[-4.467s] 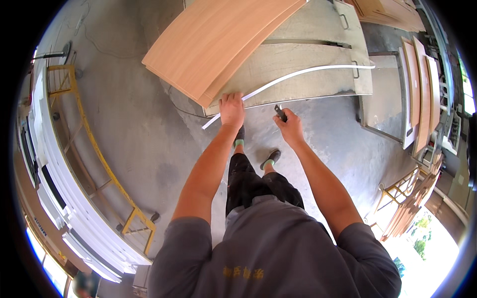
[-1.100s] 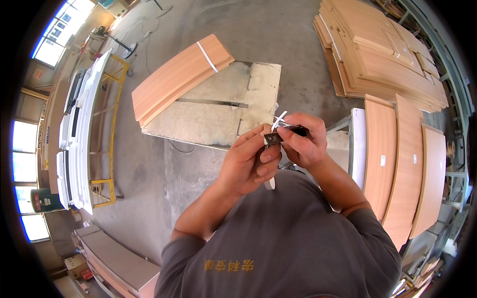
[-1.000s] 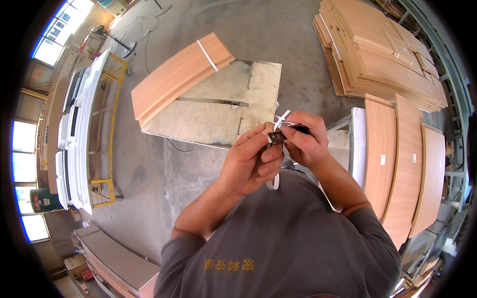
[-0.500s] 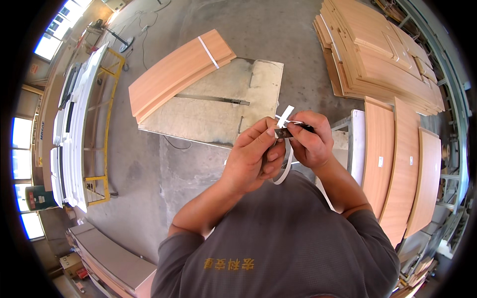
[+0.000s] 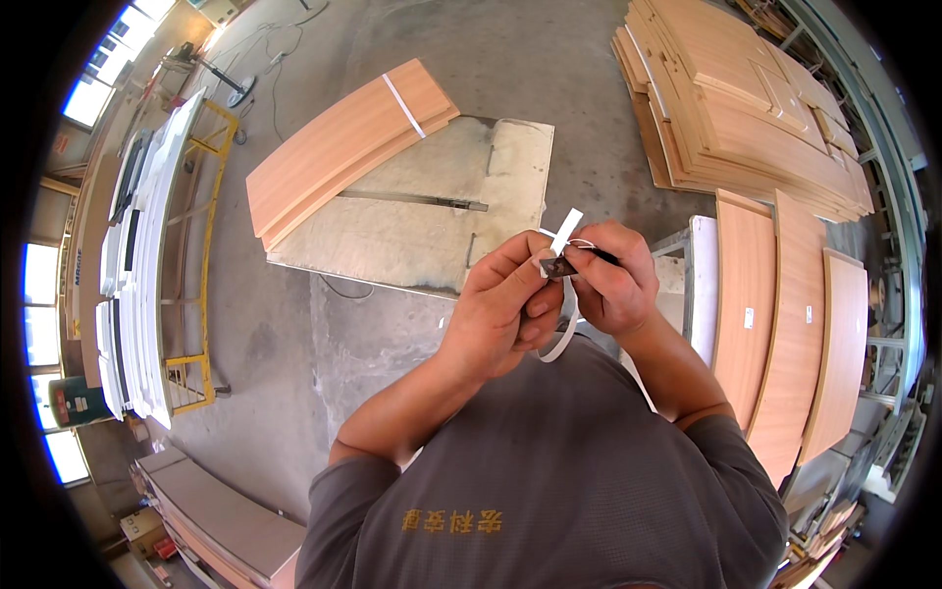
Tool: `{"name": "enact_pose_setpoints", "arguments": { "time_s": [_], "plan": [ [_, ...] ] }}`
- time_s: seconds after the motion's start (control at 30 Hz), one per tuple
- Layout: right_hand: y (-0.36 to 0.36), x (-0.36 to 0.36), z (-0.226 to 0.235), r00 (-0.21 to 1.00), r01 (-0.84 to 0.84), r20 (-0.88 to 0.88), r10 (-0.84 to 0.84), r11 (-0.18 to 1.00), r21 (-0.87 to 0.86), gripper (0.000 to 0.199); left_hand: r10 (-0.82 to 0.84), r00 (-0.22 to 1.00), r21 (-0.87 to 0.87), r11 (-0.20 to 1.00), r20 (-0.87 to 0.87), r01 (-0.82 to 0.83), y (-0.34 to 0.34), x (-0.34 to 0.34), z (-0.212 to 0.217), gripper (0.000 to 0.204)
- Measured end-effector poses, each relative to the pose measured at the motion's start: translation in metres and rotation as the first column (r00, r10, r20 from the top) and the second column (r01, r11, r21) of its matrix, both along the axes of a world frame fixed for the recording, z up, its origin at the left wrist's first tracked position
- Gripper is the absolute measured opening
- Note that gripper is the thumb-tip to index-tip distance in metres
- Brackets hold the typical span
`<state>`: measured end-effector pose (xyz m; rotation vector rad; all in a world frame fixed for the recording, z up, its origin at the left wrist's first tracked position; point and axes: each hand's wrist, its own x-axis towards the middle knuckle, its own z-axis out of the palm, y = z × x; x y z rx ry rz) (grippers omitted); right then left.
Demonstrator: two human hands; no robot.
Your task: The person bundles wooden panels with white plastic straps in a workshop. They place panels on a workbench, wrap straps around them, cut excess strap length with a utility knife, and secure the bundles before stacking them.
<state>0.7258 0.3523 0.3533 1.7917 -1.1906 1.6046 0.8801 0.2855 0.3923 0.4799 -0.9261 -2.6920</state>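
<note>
In front of my chest, my left hand (image 5: 498, 299) is closed round a white strapping band (image 5: 566, 231), whose short end sticks up above the fingers. The rest of the band hangs in a loop below both hands. A small dark flat metal piece (image 5: 556, 267) lies across the band between the fingertips; its exact kind is unclear. My right hand (image 5: 618, 278) pinches the other end of this piece, close against the left thumb. A thin white strand curves over the right fingertips. The insides of both palms are hidden.
Ahead is a low worn table (image 5: 432, 231) bearing a strapped stack of wood-coloured panels (image 5: 348, 142). Large panel piles (image 5: 736, 108) stand far right, with leaning boards (image 5: 751, 324) nearer. A yellow-framed rack (image 5: 208, 245) holds white panels on the left; brown-grey boards (image 5: 221, 501) lie near left.
Both hands keep their hold close together. The dark metal piece has tilted slightly between the fingers. The surroundings have shifted a little to the left in the view.
</note>
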Motion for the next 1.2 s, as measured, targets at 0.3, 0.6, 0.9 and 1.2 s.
{"name": "enact_pose_setpoints", "arguments": {
  "time_s": [0.3,0.6,0.9,1.2],
  "plan": [
    [0.004,-0.009,-0.005,0.996,0.026,-0.083,-0.023,0.999,0.038,0.021,0.006,1.0,0.101,0.995,-0.019,-0.004,-0.001,0.001,0.0,0.013],
    [0.002,-0.008,-0.005,0.991,0.069,-0.118,-0.067,0.997,0.018,0.022,0.14,0.989,-0.137,0.98,-0.051,-0.146,0.008,-0.004,-0.011,0.013],
    [0.007,-0.011,-0.008,0.992,0.082,-0.096,-0.077,0.995,0.06,0.022,0.164,0.986,-0.119,0.979,-0.013,-0.164,0.014,-0.005,-0.007,0.014],
    [0.037,-0.016,0.022,0.978,-0.115,0.208,0.009,0.856,0.504,0.025,0.146,0.989,-0.334,0.934,0.032,-0.127,0.006,0.002,-0.007,0.019]
  ]
}}
